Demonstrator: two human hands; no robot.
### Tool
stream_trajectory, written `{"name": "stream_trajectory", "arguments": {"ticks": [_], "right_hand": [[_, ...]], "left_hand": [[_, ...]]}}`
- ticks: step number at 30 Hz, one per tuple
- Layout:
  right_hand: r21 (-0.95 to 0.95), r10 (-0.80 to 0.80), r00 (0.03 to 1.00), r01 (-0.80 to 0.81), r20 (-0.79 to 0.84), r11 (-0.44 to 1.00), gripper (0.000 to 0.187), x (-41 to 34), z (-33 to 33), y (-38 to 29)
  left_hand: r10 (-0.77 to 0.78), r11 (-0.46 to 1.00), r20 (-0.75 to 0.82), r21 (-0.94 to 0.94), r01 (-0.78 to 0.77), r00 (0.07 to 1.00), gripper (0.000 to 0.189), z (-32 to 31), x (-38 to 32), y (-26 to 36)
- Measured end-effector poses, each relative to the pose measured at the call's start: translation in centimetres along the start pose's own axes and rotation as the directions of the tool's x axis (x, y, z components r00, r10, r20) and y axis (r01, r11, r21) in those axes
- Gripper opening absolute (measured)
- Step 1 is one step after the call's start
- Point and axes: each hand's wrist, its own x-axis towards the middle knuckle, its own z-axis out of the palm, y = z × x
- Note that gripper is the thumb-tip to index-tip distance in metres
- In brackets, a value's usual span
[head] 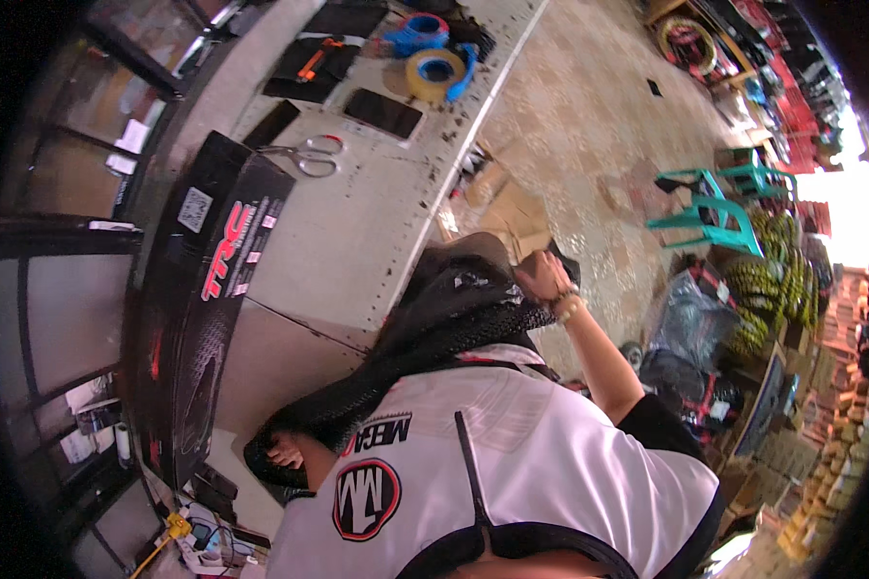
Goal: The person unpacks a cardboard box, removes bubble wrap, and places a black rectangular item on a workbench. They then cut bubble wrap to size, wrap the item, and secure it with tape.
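A sheet of black bubble wrap [391, 362] stretches across the front of my body, over the table's near edge. My right hand [547, 277], with bracelets at the wrist, holds its far right end, where the sheet bunches up. At the other end, my left hand [286, 450] is partly hidden in a fold of the wrap, with fingers curled on it. Left of the wrap, a long black printed box [210, 289] lies on the white table [333, 246]. A pair of scissors [308, 154] rests against the far end of this box.
Beyond the scissors are a smartphone [384, 113], tape dispensers [434, 72] and an orange cutter [320, 59]. Flattened cardboard [510, 210] lies on the floor. Green plastic chairs [710, 217] and stacked tyres [767, 275] stand to the right. A glass-panelled frame [80, 304] lines the left.
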Motion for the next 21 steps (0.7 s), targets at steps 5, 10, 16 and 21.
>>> {"name": "stream_trajectory", "arguments": {"ticks": [5, 10, 16, 21], "right_hand": [[0.211, -0.245, 0.761, 0.446, -0.601, 0.870, 0.090, 17.8, -2.6, -10.2], [0.376, 0.035, 0.650, 0.394, -0.759, 0.839, 0.117, 31.3, -6.2, -18.4], [0.405, 0.270, 0.595, 0.103, -0.757, 0.908, 0.126, 39.2, -6.2, -21.9], [0.348, 0.199, 0.675, 0.091, -0.710, 0.933, 0.129, 45.2, -10.8, -22.6]], "left_hand": [[-0.048, 0.999, -0.046, 0.005, 0.049, 0.998, 0.035, -2.8, -0.9, 0.2], [0.103, 0.987, 0.282, -0.146, -0.064, 0.954, 0.048, -3.4, 0.2, -2.4], [0.382, 0.910, 0.590, -0.104, -0.402, 0.711, 0.069, -0.1, 3.4, -6.4], [0.381, 0.923, 0.628, -0.296, -0.243, 0.679, 0.083, 1.4, 4.7, -6.9]]}}
